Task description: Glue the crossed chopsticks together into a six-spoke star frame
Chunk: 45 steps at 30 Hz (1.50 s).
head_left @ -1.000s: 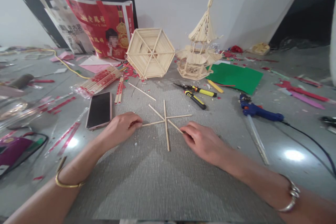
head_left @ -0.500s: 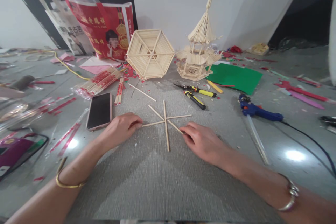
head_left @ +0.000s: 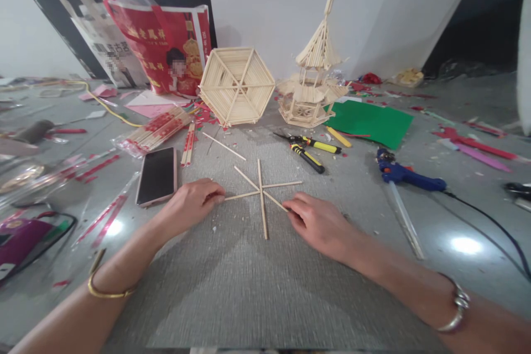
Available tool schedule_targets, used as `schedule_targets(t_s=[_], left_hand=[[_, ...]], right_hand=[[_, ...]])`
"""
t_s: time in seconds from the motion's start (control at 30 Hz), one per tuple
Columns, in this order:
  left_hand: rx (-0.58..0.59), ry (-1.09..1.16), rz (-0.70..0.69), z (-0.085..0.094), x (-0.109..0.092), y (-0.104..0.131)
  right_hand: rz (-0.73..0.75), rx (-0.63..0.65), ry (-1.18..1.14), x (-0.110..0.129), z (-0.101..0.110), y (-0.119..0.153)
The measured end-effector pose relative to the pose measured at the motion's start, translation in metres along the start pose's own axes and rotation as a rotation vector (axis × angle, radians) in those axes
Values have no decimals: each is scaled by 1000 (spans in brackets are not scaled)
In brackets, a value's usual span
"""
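Three thin wooden sticks cross at one middle point and form a six-armed star on the grey tabletop. My left hand is closed, its fingertips pinching the end of the star's left arm. On the other side, my right hand pinches the tip of the lower-right arm between thumb and fingers. Both hands rest low at the table. A loose wooden stick lies just beyond the star. Behind it lean a hexagonal stick panel and a pagoda model made of sticks.
Yellow-and-black pliers lie beyond the star, near green paper. At right is a blue glue gun with its cord. A phone, packaged chopsticks and a red bag stand or lie at left. Paper scraps are scattered about.
Almost nothing differs. Both hands keep the same pinch on the stick star, and the whole view has shifted very slightly.
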<state>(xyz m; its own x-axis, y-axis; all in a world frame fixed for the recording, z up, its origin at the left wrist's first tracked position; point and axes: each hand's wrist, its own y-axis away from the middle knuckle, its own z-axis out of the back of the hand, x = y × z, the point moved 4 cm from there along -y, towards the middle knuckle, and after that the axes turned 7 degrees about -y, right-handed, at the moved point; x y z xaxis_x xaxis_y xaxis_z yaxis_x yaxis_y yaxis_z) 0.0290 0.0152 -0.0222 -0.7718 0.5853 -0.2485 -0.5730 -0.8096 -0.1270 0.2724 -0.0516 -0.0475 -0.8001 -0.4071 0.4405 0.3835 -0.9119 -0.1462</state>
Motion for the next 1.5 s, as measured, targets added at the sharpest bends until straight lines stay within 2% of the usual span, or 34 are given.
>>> schedule_targets(t_s=[0.53, 0.8, 1.0, 1.17, 1.33, 1.5], left_hand=[[5, 5, -7, 2, -1, 0], [-13, -14, -6, 7, 1, 0], [-49, -1, 35, 8, 3, -2], [-83, -20, 44, 3, 3, -16], [-29, -105, -22, -4, 0, -38], [-20, -171, -14, -5, 6, -53]], right_hand=[[-2, -8, -12, 1, 7, 1], [-20, -171, 5, -22, 23, 6], [-63, -210, 28, -36, 28, 5], [-93, -185, 108, -37, 28, -7], [-106, -88, 163, -39, 24, -22], [-36, -63, 250, -31, 22, -33]])
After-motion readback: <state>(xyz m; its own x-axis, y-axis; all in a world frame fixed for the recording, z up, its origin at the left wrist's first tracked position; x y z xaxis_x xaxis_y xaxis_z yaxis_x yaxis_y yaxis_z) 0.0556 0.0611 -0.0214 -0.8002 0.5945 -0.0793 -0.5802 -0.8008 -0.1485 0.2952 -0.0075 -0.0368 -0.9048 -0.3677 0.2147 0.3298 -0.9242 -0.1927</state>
